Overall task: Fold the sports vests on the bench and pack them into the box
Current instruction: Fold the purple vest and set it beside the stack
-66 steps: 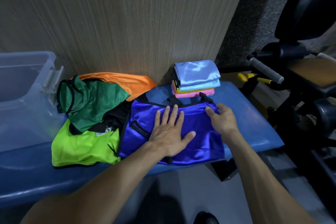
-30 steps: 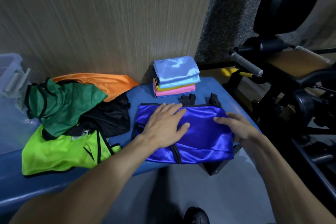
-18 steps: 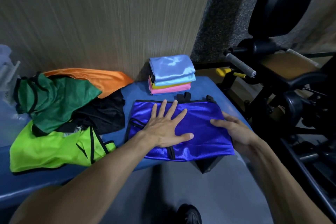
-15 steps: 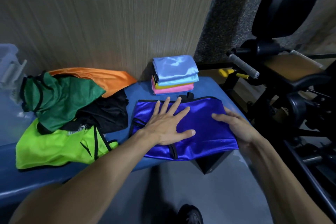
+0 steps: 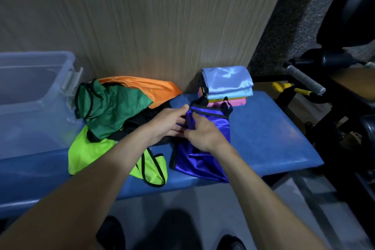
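A shiny purple vest (image 5: 205, 148) with black trim lies on the blue bench (image 5: 269, 128), now folded narrow, running front to back. My right hand (image 5: 203, 134) lies on its left edge with thumb and fingers pinching the fabric. My left hand (image 5: 168, 124) meets it from the left, fingers touching the same folded edge. Behind stands a stack of folded vests (image 5: 227, 87), light blue on top, then yellow and pink. To the left lie loose vests: green (image 5: 113, 105), orange (image 5: 150, 87), black (image 5: 142, 124), lime (image 5: 95, 152). The clear plastic box (image 5: 30, 95) stands at the far left.
A wood-grain wall panel rises right behind the bench. Black gym equipment with a grey-grip handle (image 5: 304, 79) and yellow parts (image 5: 292, 88) crowds the right side. My shoes show on the grey floor below the bench's front edge.
The purple vest, spread wide before, has been folded over leftward into a narrow strip. My right hand crossed from its right edge to its left; my left hand went from pressing flat to the fold's edge.
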A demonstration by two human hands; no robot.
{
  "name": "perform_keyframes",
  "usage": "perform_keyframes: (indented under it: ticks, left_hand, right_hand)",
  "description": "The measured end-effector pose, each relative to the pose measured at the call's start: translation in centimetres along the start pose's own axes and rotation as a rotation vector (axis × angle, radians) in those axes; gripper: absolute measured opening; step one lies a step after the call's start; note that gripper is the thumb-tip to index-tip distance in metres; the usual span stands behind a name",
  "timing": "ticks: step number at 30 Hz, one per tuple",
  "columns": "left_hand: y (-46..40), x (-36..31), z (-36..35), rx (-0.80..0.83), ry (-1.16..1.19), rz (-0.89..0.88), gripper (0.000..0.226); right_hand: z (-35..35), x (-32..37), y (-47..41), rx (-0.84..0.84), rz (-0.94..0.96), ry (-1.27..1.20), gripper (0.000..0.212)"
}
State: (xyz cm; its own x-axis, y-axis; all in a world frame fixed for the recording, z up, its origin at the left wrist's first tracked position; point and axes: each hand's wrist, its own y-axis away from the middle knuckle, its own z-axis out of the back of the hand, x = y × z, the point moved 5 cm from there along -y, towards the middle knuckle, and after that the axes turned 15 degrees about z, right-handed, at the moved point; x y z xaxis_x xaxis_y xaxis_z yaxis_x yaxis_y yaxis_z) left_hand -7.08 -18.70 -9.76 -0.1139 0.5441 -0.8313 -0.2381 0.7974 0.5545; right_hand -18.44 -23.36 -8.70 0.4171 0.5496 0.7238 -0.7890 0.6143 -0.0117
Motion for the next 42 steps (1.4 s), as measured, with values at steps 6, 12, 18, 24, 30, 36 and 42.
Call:
perform_keyframes:
  ticks: [6,12,18,24,30,36,42]
  left_hand:
    - [-3.3,1.2,1.3,-0.254,-0.142,-0.027,0.048]
    - [-5.0,1.6,1.3,-0.367,-0.296,-0.096,0.068]
    - [-4.3,1.5,0.9,-0.428,-0.367,-0.177,0.069]
    - [3.9,-1.6,-1.0,-0.548,-0.928,-0.792,0.050]
    - [5.1,4.7,-3.6,-0.101,-1.362,-0.704,0.079]
    - [5.5,6.3,-4.4,-0.294,-1.236,-0.703,0.082]
    - [6.7,4.1,-3.8,-0.586,-0.882,-0.627,0.051]
  right_hand:
    - [-1.4,-0.5,1.1,0.081,-0.007,-0.098,0.076]
    - [0.6,-1.8,7.3,0.260,0.168,0.294,0.053]
    - [-0.8,-2.6,11.1,0.113,0.486,0.669,0.037]
    - [-0.9,-4.9,12.4,0.050,0.487,0.925,0.097]
    - [0.6,-8.0,13.2,0.022,0.577,0.734,0.073]
    - [2.4,-6.2,11.9,-0.251,0.509,0.318,0.028]
    - [5.0,-3.2,10.1,-0.444,0.334,-0.021,0.027]
